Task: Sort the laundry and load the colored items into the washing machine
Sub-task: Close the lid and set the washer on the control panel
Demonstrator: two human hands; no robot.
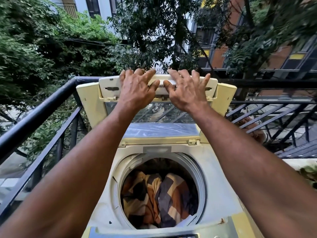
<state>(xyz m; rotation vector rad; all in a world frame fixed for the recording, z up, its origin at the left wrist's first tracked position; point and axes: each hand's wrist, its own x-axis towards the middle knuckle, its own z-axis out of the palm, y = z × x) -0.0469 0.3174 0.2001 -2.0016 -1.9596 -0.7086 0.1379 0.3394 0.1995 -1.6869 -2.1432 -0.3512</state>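
From the head camera, a top-loading washing machine (214, 191) stood against a black balcony railing (39, 109), its folding lid (159, 100) raised upright. Both hands were on the lid's top edge: the left hand (137, 86) and the right hand (187, 90) each had fingers curled over the rim with thumbs pressed on its near face, gripping it. Patterned colored laundry (157, 196), in orange, cream and dark blue, already lay inside the drum. Loading looked largely done; no unsorted pile showed. What remained was probably lowering the lid and starting the wash.
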